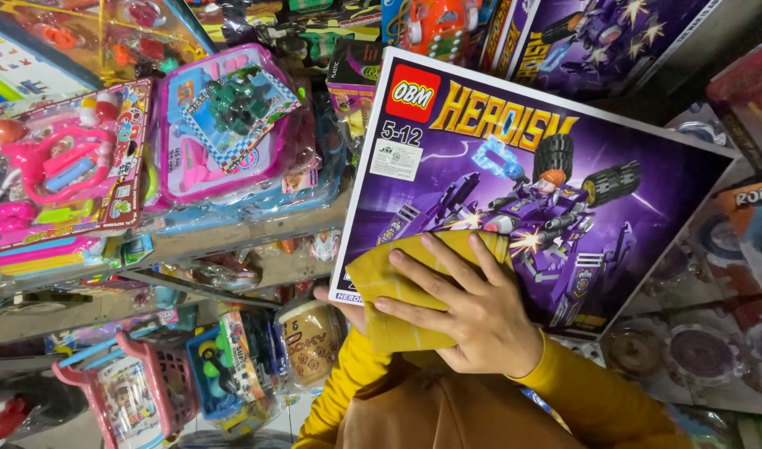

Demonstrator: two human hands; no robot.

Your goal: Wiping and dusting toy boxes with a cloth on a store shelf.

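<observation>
A cloth (406,291) lies on the box (630,208), under the right hand (472,312). Left of the box, toy packs (223,125) stand on a shelf (231,237); a basket (161,378) sits below.

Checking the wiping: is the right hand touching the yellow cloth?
Touching. The head view shows the right hand spread flat on the yellow cloth, pressing it against the purple box.

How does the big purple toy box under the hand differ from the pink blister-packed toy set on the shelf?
The large purple cardboard toy box is opaque with printed art; the pink plastic-wrapped toy set shows its pieces through clear plastic. The box is tilted, with the right hand pressing a yellow cloth on it; the set lies untouched on the shelf. Both are packaged toys.
</observation>
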